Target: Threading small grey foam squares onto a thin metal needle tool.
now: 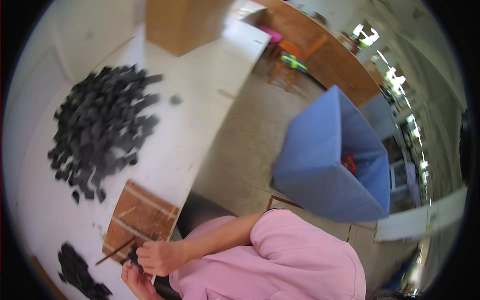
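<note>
At the lower left, both of my hands meet over the near edge of a white table. My right hand (pixel 161 256) has its fingers closed on a small black piece (pixel 133 256). My left hand (pixel 137 281) pinches the same piece from below. Its exact kind is too small and blurred to tell. Beside my fingers is a brown board (pixel 136 214) with pale strips across it. A thin dark stick (pixel 114 252) crosses the board's lower corner; whether it lies there or is held, I cannot tell.
A large heap of small black pieces (pixel 100 125) covers the far left of the table (pixel 175 135). A smaller black pile (pixel 80 272) lies nearer. A cardboard box (pixel 185 25) stands at the back. A blue bin (pixel 310 160) and a wooden stool (pixel 286 75) stand on the floor rightward.
</note>
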Available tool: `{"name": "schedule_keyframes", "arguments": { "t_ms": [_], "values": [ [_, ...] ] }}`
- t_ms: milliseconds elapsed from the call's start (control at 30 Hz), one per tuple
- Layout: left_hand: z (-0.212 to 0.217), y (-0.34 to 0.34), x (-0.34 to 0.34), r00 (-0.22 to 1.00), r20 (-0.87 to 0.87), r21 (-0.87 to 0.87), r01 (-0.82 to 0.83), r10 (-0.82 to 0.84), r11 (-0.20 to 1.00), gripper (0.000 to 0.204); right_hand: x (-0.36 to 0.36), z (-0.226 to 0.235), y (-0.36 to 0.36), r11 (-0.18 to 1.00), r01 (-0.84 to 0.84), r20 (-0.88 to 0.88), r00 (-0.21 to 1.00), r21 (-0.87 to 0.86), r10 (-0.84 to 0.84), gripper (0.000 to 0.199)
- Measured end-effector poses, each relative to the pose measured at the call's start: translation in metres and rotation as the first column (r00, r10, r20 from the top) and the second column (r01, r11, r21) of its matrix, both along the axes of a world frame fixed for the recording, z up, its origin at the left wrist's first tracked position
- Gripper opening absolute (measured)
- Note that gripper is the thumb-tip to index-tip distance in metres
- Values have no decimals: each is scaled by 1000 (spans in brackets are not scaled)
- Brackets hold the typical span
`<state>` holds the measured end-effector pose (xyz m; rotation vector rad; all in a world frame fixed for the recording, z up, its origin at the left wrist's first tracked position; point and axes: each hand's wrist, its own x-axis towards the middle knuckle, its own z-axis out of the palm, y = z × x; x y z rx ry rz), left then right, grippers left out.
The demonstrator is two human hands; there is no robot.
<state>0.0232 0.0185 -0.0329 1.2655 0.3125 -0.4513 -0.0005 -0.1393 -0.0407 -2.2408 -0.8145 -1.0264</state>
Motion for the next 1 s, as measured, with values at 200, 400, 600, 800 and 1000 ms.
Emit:
{"name": "schedule_keyframes", "arguments": {
  "t_ms": [200,400,600,800,1000],
  "values": [
    [-77,19,47,722,317,335,521,-615,785,16,-18,-21,-16,981,195,-110,975,2,-194,15],
    [-88,15,80,680,-143,125,733,-719,669,21,-26,-11,-33,830,279,-510,860,483,7,23],
    [-22,-58,15,758,438,542,206,-483,815,30,-18,-11,-40,810,366,-505,857,457,-102,18],
    [-13,-73,2,699,626,662,-241,-346,710,30,-11,-3,-29,833,466,-349,865,298,-359,11],
    [16,-76,8,983,91,-588,181,-158,788,12,-6,19,-49,582,480,-683,706,657,189,9]
  ]
}}
